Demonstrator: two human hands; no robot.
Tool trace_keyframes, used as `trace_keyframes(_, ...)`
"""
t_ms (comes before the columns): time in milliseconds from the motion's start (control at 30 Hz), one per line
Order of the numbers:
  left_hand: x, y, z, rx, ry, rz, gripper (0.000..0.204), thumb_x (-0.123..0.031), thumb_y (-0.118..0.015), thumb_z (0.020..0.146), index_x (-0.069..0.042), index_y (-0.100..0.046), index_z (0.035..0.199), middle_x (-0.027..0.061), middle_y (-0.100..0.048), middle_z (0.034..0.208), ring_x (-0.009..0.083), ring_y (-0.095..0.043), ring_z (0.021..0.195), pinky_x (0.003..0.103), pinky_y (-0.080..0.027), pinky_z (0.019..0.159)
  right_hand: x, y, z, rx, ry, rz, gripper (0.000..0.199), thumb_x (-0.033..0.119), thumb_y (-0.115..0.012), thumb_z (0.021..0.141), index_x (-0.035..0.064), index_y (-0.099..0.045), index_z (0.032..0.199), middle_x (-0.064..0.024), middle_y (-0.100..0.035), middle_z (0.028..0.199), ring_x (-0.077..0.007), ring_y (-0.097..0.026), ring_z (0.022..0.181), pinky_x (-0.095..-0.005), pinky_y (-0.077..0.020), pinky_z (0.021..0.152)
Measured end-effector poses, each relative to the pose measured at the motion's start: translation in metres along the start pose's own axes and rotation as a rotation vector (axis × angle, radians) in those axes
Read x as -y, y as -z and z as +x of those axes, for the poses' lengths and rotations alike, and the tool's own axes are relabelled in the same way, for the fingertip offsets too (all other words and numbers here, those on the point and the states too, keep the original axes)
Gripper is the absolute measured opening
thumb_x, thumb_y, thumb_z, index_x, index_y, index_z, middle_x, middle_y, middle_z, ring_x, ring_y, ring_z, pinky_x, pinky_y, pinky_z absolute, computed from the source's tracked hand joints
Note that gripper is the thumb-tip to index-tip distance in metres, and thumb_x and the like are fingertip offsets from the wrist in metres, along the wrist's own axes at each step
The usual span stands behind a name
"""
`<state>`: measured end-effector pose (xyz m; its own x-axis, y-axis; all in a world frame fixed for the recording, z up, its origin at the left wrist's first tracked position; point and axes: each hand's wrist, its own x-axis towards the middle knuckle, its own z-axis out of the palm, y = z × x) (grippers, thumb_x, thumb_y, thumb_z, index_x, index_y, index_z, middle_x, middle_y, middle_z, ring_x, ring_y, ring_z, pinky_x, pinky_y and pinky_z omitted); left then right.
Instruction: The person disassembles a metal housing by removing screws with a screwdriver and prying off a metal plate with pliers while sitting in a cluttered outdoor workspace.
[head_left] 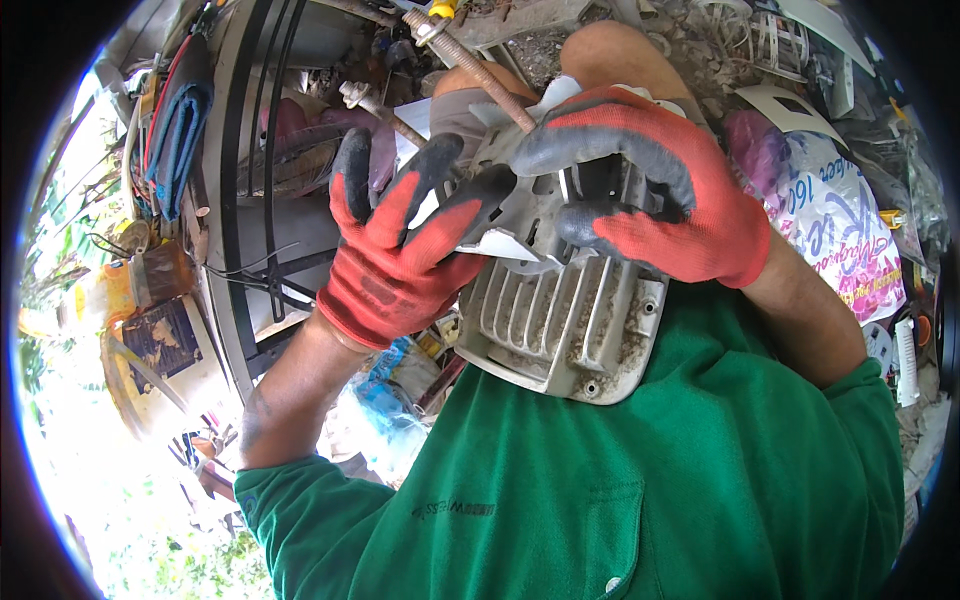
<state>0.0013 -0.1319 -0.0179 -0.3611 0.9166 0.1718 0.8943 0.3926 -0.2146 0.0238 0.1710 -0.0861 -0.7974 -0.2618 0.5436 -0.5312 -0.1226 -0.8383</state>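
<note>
Finned metal casing [540, 325] mid-frame, its upper part partly covered by the right hand [665, 185].
Left hand [400, 245], left of centre: back up, fingers spread, underside hidden. Right hand, upper centre-right: fingers and thumb curved in a C, gap between. Can't tell if either grips; contacts obscured. Forearms angle inward from both sides.

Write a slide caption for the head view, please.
Red-gloved left hand and right hand at a pale, finned housing.
</note>
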Motion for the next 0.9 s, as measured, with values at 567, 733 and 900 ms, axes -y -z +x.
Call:
trace_keyframes(567, -0.003, 0.002, 0.020, -0.066, 0.001, -0.028, 0.036, -0.037, -0.083, 0.078, -0.026, -0.074, 0.112, -0.0050, -0.051, 0.141, 0.0305, -0.033, 0.150, 0.074, -0.023, 0.115, -0.003, 0.002, 0.008, 0.025, -0.003, 0.083, 0.052, -0.001, -0.075, 0.084, -0.0043, -0.058, 0.133, -0.0114, -0.070, 0.124, -0.0189, -0.066, 0.117, -0.0347, -0.0511, 0.103)
trace_keyframes(733, 0.021, 0.003, 0.000, -0.016, -0.155, -0.043, 0.046, -0.041, -0.086, 0.075, -0.024, -0.074, 0.116, -0.0091, -0.050, 0.140, 0.0253, -0.037, 0.147, 0.071, -0.026, 0.115, 0.002, 0.004, 0.009, 0.023, 0.060, -0.055, 0.050, -0.001, -0.075, 0.085, -0.0024, -0.059, 0.132, -0.0106, -0.070, 0.122, -0.0165, -0.066, 0.112, -0.0336, -0.0520, 0.101)
trace_keyframes(900, 0.021, -0.008, 0.007, -0.123, -0.179, -0.035, 0.050, -0.035, -0.086, 0.068, -0.025, -0.074, 0.116, -0.0080, -0.048, 0.138, 0.0243, -0.038, 0.146, 0.072, -0.027, 0.112, -0.001, 0.002, 0.006, 0.022, 0.004, -0.005, 0.046, 0.000, -0.076, 0.084, -0.0013, -0.063, 0.128, -0.0107, -0.070, 0.120, -0.0179, -0.067, 0.111, -0.0344, -0.0528, 0.100)
